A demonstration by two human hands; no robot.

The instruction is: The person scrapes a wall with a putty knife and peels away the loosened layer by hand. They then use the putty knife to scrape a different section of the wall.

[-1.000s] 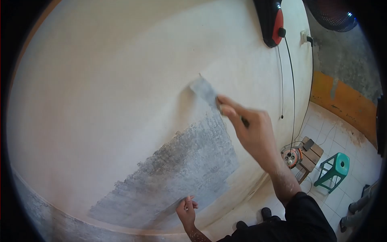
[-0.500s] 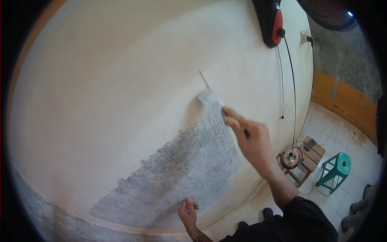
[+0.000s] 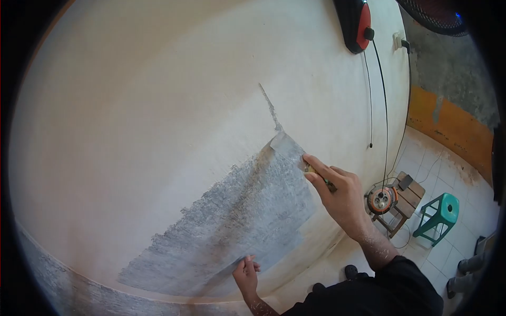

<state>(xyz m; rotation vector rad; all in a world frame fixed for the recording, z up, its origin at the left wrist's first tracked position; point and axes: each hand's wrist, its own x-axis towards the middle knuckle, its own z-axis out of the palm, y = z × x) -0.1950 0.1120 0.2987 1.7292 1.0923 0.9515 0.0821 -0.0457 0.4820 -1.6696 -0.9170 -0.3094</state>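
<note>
My right hand (image 3: 341,196) grips the handle of a scraper (image 3: 287,148) with a wide, flat metal blade. The blade lies against the wall (image 3: 158,105), at the top corner of a rough grey patch (image 3: 237,221) where the cream coating is off. A thin grey strip (image 3: 271,108) runs up from the blade's corner into the cream coating. Low on the patch, my left hand (image 3: 246,276) is close to the wall with its fingers curled and thumb pressed in. Whether anything sits between those fingertips I cannot make out.
On the right, an orange cable reel (image 3: 381,201) rests by a small wooden stool (image 3: 408,197), beside a green plastic stool (image 3: 443,215). Black cords hang down the wall from a red and black device (image 3: 358,29). A fan (image 3: 435,16) is at top right; another person's feet (image 3: 464,271) show lower right.
The scraper and my right hand have moved down and slightly right along the wall. The bare grey strip above the blade is longer. My left hand stays nearly in place.
</note>
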